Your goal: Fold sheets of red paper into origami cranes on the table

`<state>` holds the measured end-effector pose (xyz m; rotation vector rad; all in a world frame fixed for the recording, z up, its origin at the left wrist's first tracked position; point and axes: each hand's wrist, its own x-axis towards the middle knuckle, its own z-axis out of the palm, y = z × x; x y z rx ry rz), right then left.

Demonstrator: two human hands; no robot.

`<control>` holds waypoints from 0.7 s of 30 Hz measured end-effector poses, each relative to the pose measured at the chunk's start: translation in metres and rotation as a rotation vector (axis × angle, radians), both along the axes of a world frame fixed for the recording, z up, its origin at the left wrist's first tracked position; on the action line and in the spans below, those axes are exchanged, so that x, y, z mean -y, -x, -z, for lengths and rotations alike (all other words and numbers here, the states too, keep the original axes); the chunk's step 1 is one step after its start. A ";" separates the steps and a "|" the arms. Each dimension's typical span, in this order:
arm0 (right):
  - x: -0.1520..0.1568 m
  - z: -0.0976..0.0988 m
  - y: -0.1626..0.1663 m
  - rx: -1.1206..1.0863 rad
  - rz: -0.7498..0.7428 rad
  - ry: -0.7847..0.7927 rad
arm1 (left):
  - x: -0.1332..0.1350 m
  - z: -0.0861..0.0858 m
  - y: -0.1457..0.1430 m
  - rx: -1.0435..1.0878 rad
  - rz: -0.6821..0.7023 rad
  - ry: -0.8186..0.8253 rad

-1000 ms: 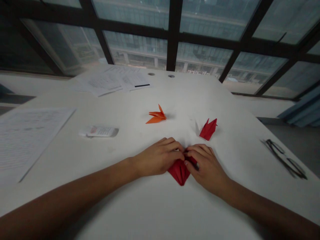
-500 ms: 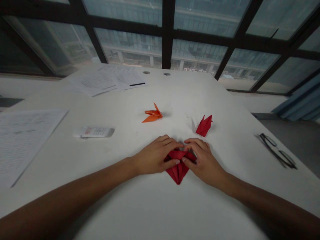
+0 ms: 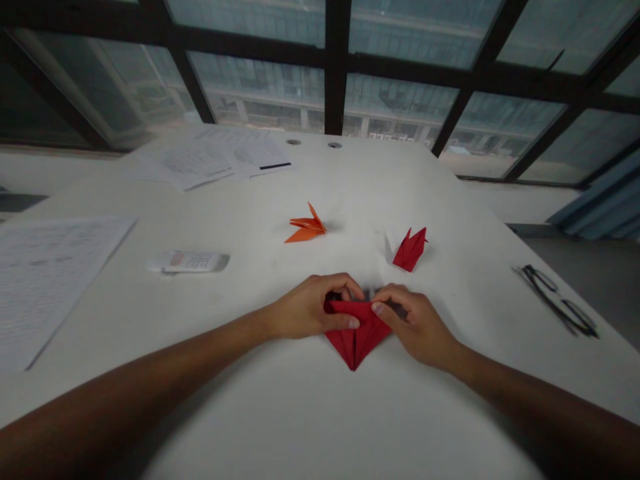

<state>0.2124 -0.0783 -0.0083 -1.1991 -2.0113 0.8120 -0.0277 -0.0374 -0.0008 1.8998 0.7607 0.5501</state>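
A folded sheet of red origami paper (image 3: 356, 337) lies on the white table (image 3: 320, 420), one point facing me. My left hand (image 3: 320, 307) grips its left side, thumb on top and fingers curled behind the far edge. At the right end of that edge, my right hand (image 3: 413, 320) pinches the paper between thumb and forefinger. Beyond my hands stand an orange origami figure (image 3: 306, 229) with thin pointed flaps and, to the right, a small red origami figure (image 3: 411, 250). The far underside of the paper is hidden by my fingers.
Black-framed glasses (image 3: 559, 300) lie near the table's right edge. To the left are a small white packet (image 3: 193, 261) and a printed sheet (image 3: 55, 280). More printed papers (image 3: 200, 157) lie at the back left, before the windows (image 3: 260, 87).
The far edge of the red paper now lies straight and raised between my hands. My left fingers have curled behind it, and my right thumb has moved up to the edge.
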 end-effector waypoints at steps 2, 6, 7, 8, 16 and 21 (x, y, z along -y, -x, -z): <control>-0.001 0.001 -0.001 -0.013 0.042 0.040 | 0.000 -0.002 0.001 0.033 0.037 0.008; -0.002 0.006 -0.004 -0.084 0.076 0.122 | 0.000 -0.004 0.003 0.069 0.064 0.053; -0.002 0.007 -0.004 -0.110 0.072 0.143 | 0.000 -0.004 0.003 0.078 0.058 0.058; -0.002 0.007 -0.004 -0.137 0.065 0.163 | -0.001 -0.004 0.003 0.087 0.050 0.052; 0.000 0.006 -0.002 -0.182 0.005 0.026 | -0.005 0.003 -0.001 0.046 -0.144 -0.016; 0.011 0.006 0.000 0.048 0.108 -0.441 | -0.004 0.003 -0.001 0.170 -0.190 0.086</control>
